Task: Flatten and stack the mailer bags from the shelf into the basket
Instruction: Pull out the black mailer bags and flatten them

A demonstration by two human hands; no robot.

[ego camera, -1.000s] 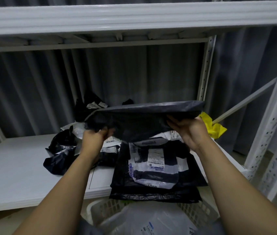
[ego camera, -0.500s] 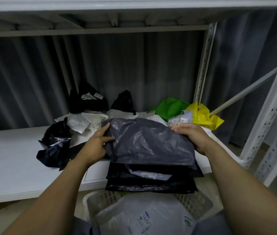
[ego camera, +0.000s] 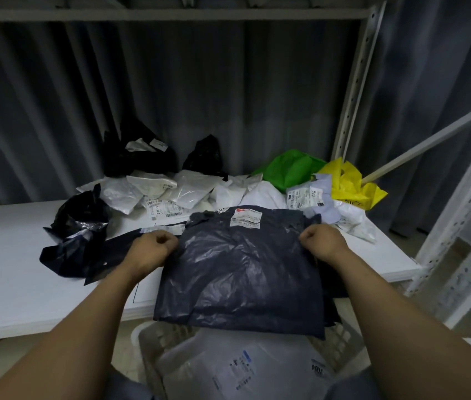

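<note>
Tension is what I'm after: my left hand (ego camera: 153, 249) and right hand (ego camera: 322, 243) sit at opposite side edges of the dark mailer bag (ego camera: 240, 272). The fingers (ego camera: 168, 241) of both are curled into tight fists, knuckles up. The bag's edges run in under those fists, so I judge each one is pinching plastic. The fingertips themselves are tucked out of sight. Holding it wide by the two sides lets me pull the creases out across the middle.

The bag lies spread between my fingers on the front of the shelf (ego camera: 12, 269), its label (ego camera: 245, 219) just beyond them. Its near edge hangs past the shelf lip over the basket (ego camera: 153, 339). That overhang suits me, because once the bag is flat it only has to slide toward me and drop in. A white mailer (ego camera: 228, 368) already lies flat in the basket below my wrists. Something darker shows under the bag past my right fingers, probably more flattened bags.

Beyond my fingers the crumpled bags (ego camera: 188, 189) wait in a loose heap, white and black ones on the far left. A green bag (ego camera: 292, 168) and a yellow bag (ego camera: 349, 183) are on the far right. Plenty is left, so I judge the job is at an early stage. The thin plastic is slick and wrinkled and may spring back when I let go.
</note>
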